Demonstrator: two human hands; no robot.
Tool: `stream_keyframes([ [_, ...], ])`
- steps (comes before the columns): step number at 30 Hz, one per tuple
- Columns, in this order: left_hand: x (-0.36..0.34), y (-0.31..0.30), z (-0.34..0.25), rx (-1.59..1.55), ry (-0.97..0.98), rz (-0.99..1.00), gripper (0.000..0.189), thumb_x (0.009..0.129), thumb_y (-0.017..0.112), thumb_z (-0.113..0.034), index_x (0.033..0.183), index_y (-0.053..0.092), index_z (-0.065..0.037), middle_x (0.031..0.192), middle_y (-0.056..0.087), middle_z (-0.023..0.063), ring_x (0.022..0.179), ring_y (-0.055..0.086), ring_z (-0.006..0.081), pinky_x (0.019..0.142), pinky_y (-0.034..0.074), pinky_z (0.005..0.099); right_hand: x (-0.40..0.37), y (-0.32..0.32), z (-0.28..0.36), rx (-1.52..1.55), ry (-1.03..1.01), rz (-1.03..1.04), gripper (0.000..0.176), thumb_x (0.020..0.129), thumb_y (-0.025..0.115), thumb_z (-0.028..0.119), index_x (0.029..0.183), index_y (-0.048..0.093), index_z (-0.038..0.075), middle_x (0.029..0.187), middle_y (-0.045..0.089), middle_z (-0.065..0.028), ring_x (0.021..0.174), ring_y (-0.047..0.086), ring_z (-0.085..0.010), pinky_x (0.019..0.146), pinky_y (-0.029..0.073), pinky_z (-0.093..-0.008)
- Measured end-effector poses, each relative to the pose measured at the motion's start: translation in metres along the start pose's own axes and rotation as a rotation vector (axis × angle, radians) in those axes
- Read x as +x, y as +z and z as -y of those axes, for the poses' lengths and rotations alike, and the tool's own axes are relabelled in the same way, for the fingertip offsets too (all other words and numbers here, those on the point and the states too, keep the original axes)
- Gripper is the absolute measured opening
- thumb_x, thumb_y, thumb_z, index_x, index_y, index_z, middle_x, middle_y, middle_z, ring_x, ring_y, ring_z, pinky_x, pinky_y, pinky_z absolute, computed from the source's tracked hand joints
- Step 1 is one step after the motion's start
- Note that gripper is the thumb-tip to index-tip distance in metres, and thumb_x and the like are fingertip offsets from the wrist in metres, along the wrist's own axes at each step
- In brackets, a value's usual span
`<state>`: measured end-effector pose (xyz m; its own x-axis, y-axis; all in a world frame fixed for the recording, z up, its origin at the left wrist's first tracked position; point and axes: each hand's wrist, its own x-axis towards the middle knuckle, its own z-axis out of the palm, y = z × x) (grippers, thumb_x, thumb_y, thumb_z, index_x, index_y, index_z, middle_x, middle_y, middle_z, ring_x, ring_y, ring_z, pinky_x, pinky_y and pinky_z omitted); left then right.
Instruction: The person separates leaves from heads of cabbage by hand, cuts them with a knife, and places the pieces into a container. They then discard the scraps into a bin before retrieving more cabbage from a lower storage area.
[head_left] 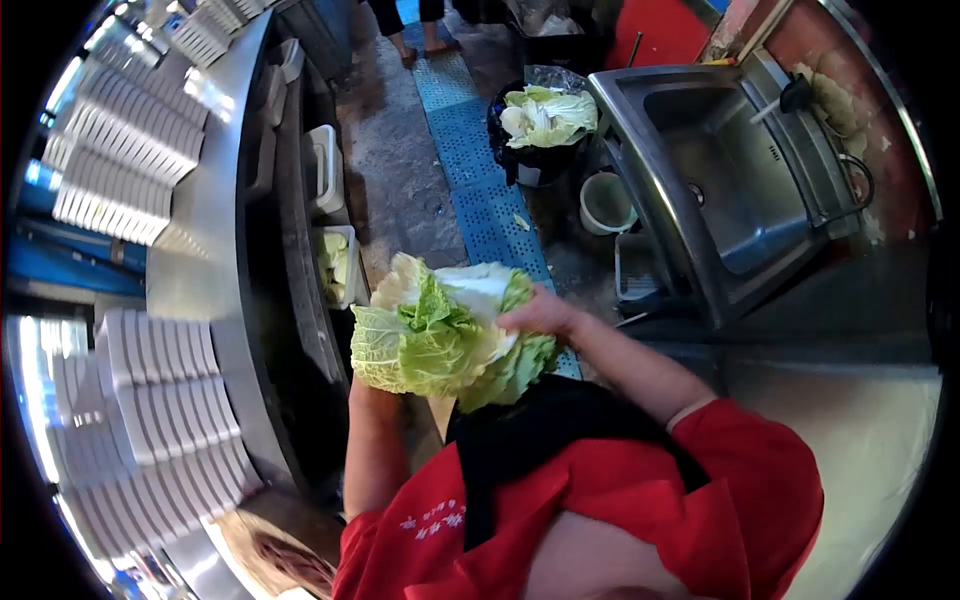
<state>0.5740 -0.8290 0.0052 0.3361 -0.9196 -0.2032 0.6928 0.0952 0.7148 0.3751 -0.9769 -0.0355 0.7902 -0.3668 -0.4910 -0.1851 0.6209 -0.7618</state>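
A head of napa cabbage with loose, ruffled green and pale leaves is held up in front of my body. My right hand grips its right side, the thumb lying over the white stem part. From the lower left, my left forearm reaches in under the leaves. The cabbage hides my left hand and its fingers. Below the cabbage hangs the black apron over my red shirt.
To the right stands a steel sink. Ahead, cabbage leaves fill a black-lined bin beside a white bucket. Left are a steel counter, stacked white trays and a tub of leaves. Another person's feet stand far ahead.
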Motion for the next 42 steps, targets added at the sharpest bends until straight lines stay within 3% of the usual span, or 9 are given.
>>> stream_keyframes([
  [3,0.084,0.002,-0.040,0.109,0.142,-0.022,0.056,0.087,0.055,-0.039,0.127,0.046,0.000,0.121,0.055,0.0158,0.108,0.055,0.0280,0.085,0.049,0.0408,0.057,-0.048,0.031,0.131,-0.121,0.016,0.044,0.068,0.072,-0.002,0.111,0.060,-0.001,0.100,0.065,-0.0100,0.086,0.064,-0.0190,0.077,0.053,-0.0339],
  [11,0.226,-0.054,-0.083,-0.228,-0.299,-0.140,0.047,0.089,0.049,-0.042,0.116,0.055,-0.004,0.102,0.063,0.0149,0.088,0.063,0.0305,0.077,0.054,0.0460,0.162,-0.159,0.160,0.082,-0.261,-0.581,0.035,0.071,0.072,0.001,0.104,0.061,-0.006,0.095,0.066,-0.0114,0.079,0.065,-0.0196,0.069,0.055,-0.0318],
  [17,0.270,-0.080,-0.053,-0.151,-0.380,-0.415,0.042,0.091,0.046,-0.043,0.105,0.059,-0.006,0.097,0.064,0.0127,0.087,0.063,0.0308,0.076,0.054,0.0445,0.275,-0.241,0.214,0.224,-0.406,-0.972,0.042,0.068,0.073,-0.002,0.108,0.058,-0.007,0.100,0.064,-0.0122,0.084,0.063,-0.0197,0.073,0.052,-0.0325],
  [18,0.278,-0.087,-0.049,-0.148,-0.405,-0.434,0.042,0.091,0.046,-0.043,0.105,0.059,-0.006,0.097,0.064,0.0127,0.087,0.063,0.0308,0.076,0.054,0.0445,0.309,-0.284,0.188,0.191,-0.422,-1.004,0.067,0.066,0.077,0.008,0.124,0.047,-0.005,0.114,0.058,-0.0151,0.097,0.059,-0.0226,0.081,0.050,-0.0349],
  [22,0.291,-0.121,-0.041,-0.188,-0.561,-0.579,0.042,0.092,0.039,-0.039,0.110,0.057,-0.005,0.106,0.061,0.0142,0.093,0.061,0.0340,0.080,0.052,0.0502,0.364,-0.348,0.108,-0.274,0.247,-1.429,0.101,0.065,0.076,0.040,0.142,0.021,0.005,0.135,0.040,-0.0234,0.121,0.043,-0.0351,0.101,0.036,-0.0392],
  [27,0.313,-0.124,-0.033,-0.134,-0.529,-0.861,0.044,0.095,0.034,-0.037,0.122,0.050,-0.007,0.115,0.058,0.0145,0.101,0.059,0.0343,0.083,0.052,0.0485,0.370,-0.322,0.094,-0.767,0.492,-1.244,0.060,0.063,0.072,0.025,0.117,0.056,0.003,0.118,0.051,-0.0228,0.110,0.049,-0.0356,0.097,0.039,-0.0378],
  [33,0.326,-0.164,0.006,-0.165,-0.629,-0.986,0.040,0.094,0.038,-0.028,0.124,0.048,-0.004,0.115,0.058,0.0130,0.099,0.060,0.0297,0.083,0.052,0.0448,0.437,-0.345,0.143,-1.210,0.054,-1.114,0.046,0.073,0.062,0.006,0.118,0.052,0.006,0.122,0.047,-0.0219,0.116,0.044,-0.0346,0.101,0.035,-0.0403],
  [37,0.350,-0.157,-0.006,0.456,-0.879,-1.351,0.036,0.072,0.059,0.006,0.107,0.057,0.004,0.096,0.063,0.0131,0.082,0.064,0.0246,0.070,0.053,0.0365,0.488,-0.368,0.176,-1.094,-0.167,-0.923,0.028,0.079,0.056,0.002,0.107,0.058,0.002,0.102,0.060,-0.0129,0.096,0.057,-0.0249,0.087,0.045,-0.0329],
  [42,0.319,-0.255,0.024,-0.012,-0.568,-1.443,0.047,0.067,0.056,0.012,0.113,0.052,0.005,0.101,0.061,0.0134,0.086,0.063,0.0274,0.071,0.053,0.0359,0.498,-0.339,0.134,-0.778,0.001,-0.638,0.020,0.082,0.061,0.012,0.100,0.063,0.004,0.080,0.062,-0.0019,0.074,0.058,-0.0121,0.066,0.047,-0.0264],
])
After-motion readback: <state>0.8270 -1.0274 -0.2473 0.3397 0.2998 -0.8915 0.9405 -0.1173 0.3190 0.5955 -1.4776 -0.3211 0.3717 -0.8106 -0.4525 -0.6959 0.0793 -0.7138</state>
